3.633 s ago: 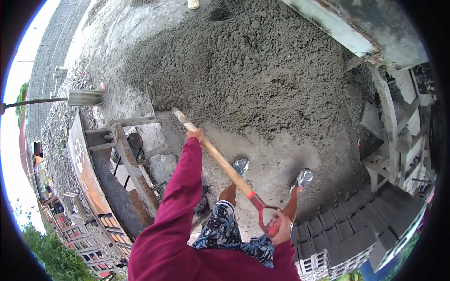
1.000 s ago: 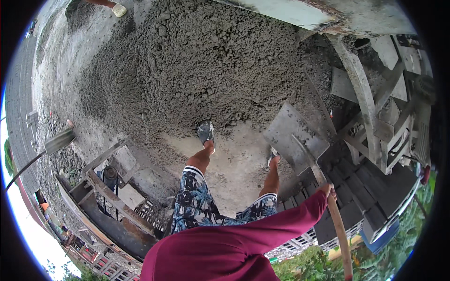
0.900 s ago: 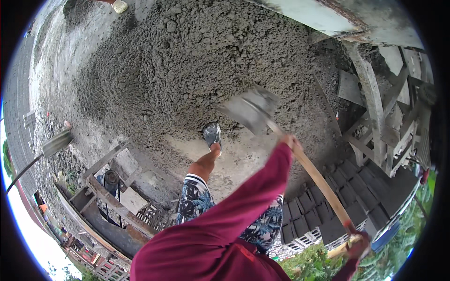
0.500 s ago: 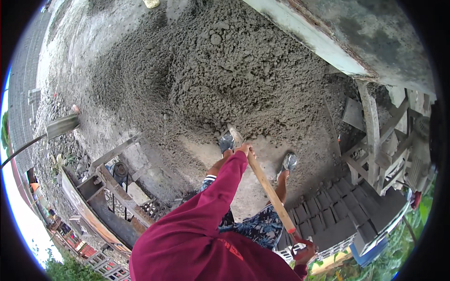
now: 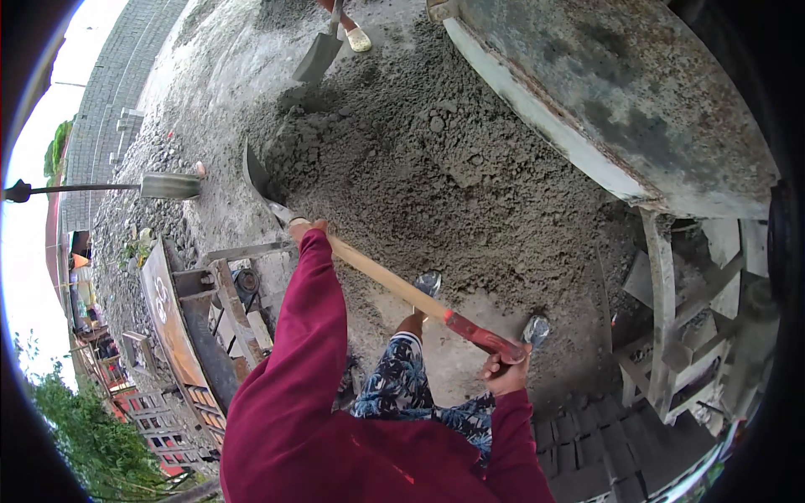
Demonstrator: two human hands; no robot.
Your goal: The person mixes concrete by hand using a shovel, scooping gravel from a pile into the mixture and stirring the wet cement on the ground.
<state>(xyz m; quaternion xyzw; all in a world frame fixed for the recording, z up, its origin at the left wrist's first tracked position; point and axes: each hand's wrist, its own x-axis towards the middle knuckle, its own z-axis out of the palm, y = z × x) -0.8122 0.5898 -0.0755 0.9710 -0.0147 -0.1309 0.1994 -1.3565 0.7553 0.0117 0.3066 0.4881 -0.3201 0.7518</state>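
Note:
Both my hands hold one shovel (image 5: 390,285) with a wooden shaft and a red grip end. My left hand (image 5: 308,228) is wrapped round the shaft close to the metal blade. At the other end, my right hand (image 5: 506,369) is closed on the red handle. The shovel's blade (image 5: 256,172), tilted on edge, is at the left border of a broad heap of wet grey concrete mix (image 5: 402,168). Whether the blade carries any mix, I cannot tell.
Another person's foot (image 5: 359,38) and shovel (image 5: 319,57) are at the far side of the heap. A second shovel blade (image 5: 170,185) lies left. A rusty metal drum (image 5: 620,92) overhangs at right, beside a wooden frame (image 5: 662,310). An orange-sided machine (image 5: 172,318) stands near left.
My shovel has swung from near my feet out to the left, its blade now visible. My right hand has come up and forward. Another person's shovel and leg have come into view.

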